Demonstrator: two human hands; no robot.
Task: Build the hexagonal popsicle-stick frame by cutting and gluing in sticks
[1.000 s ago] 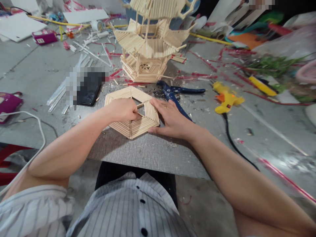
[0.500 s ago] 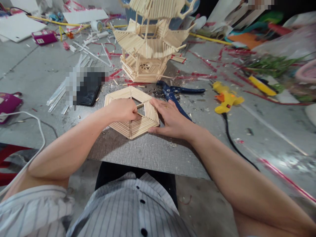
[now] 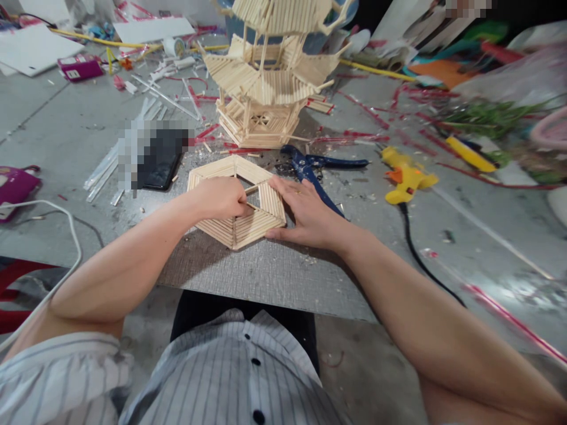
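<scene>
While fingers [image 3: 286,188] of two hands [image 3: 224,196] [image 3: 312,213] touch one hexagon [image 3: 250,227], one pagoda [image 3: 277,87] stands behind.

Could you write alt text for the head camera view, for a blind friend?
A person's left hand curls over the middle of a flat hexagonal panel of sticks on a grey table; the right hand rests on the panel's right edge. Beyond stands a tiered stick tower; a phone lies left, a blue tool and yellow glue gun right.
</scene>
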